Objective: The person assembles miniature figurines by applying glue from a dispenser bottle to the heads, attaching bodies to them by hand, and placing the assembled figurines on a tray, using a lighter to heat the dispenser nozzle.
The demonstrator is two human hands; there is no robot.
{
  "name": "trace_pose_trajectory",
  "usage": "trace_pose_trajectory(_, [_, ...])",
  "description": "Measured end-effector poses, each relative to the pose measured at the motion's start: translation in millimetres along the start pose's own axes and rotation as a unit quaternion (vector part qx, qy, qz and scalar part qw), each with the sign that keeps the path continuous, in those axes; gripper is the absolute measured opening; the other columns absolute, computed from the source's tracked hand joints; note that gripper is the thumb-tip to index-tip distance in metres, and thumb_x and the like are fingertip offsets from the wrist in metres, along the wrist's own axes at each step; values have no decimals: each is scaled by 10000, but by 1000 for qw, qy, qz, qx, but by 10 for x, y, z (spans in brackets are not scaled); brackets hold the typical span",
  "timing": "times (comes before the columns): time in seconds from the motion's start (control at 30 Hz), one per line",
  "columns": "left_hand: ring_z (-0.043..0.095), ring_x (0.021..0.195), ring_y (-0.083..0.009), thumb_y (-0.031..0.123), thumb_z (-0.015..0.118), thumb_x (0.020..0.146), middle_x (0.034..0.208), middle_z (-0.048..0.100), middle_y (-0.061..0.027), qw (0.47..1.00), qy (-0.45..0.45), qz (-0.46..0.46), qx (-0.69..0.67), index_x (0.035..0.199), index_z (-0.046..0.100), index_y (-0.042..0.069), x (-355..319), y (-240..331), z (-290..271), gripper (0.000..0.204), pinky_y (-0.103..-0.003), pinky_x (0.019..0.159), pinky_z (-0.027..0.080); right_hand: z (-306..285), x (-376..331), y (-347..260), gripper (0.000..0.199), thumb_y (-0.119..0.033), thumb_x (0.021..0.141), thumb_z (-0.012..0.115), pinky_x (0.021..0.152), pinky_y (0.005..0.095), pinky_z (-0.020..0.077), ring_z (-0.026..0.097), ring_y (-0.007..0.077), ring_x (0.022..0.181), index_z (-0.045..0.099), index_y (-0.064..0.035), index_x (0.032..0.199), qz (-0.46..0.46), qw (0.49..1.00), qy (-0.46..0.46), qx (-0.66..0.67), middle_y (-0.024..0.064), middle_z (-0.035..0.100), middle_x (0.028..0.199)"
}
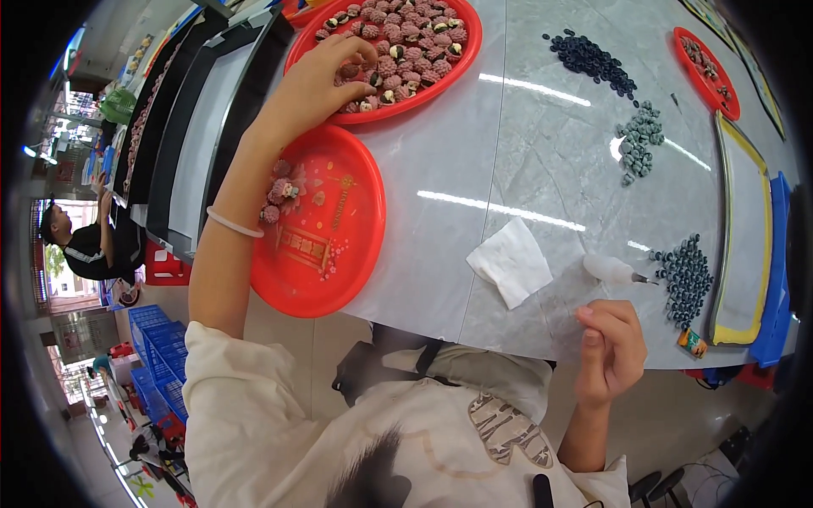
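My left hand [332, 74] reaches over a red oval tray [468, 51] heaped with small pink bumpy pieces [398, 46], some with dark and cream parts. Its thumb and forefinger are spread apart among the pieces at the tray's near left. Below my left forearm lies a second red tray [351, 254] with printed decoration, and a few pink pieces [278, 195] sit at its left side. My right hand [614, 351] is held at the table's near edge with fingers curled in; whatever they hold, if anything, is hidden. Near it lies a white squeeze bottle [608, 268] with a dark thin tip.
A white cloth [511, 261] lies mid-table. To the right are piles of black [589, 61], grey-green [641, 140] and blue-grey small pieces [684, 279], a small red tray [707, 72] and a yellow-rimmed tray [722, 254]. Black trays [216, 127] stand at left; another person [97, 233] is beyond.
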State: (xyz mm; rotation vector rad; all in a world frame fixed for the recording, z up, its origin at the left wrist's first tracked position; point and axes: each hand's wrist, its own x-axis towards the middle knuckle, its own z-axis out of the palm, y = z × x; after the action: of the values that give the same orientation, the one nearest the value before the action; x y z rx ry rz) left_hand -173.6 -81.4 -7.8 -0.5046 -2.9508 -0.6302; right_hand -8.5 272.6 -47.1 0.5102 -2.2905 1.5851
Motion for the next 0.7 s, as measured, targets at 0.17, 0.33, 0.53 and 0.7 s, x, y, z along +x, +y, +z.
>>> trace_pose_trajectory(0.17, [553, 825, -156, 72, 618, 753, 906, 566, -37, 998, 13, -19, -54, 898, 557, 27, -73, -17, -23, 164, -272, 727, 464, -37, -27, -2, 123, -60, 834, 533, 584, 234, 403, 507, 163, 671, 579, 47, 871, 9, 1000, -16, 1, 139, 566, 778])
trace_pose_trajectory(0.33, [555, 717, -98, 6, 591, 769, 903, 567, -23, 980, 75, -23, -180, 874, 563, 10, -113, 56, -108, 108, -223, 645, 473, -25, -35, -16, 120, -50, 837, 522, 599, 239, 414, 513, 170, 682, 574, 52, 871, 7, 1000, -8, -8, 138, 563, 771])
trace_pose_trajectory(0.53, [557, 841, -96, -2, 591, 781, 923, 569, -42, 956, 146, -51, -250, 931, 552, -4, -358, 448, -395, 155, -218, 772, 435, -64, 0, 21, 178, 32, 750, 542, 673, 263, 400, 506, 193, 769, 580, 38, 924, -6, 995, 74, -61, 148, 565, 883])
trace_pose_trajectory(0.7, [548, 760, -113, -62, 631, 720, 946, 546, -77, 905, 101, 48, -411, 843, 595, 1, -839, 954, -120, 143, -220, 636, 466, 24, 172, 0, 274, 27, 761, 540, 806, 285, 379, 503, 189, 900, 538, 24, 1034, 54, 991, 110, -49, 132, 546, 1025])
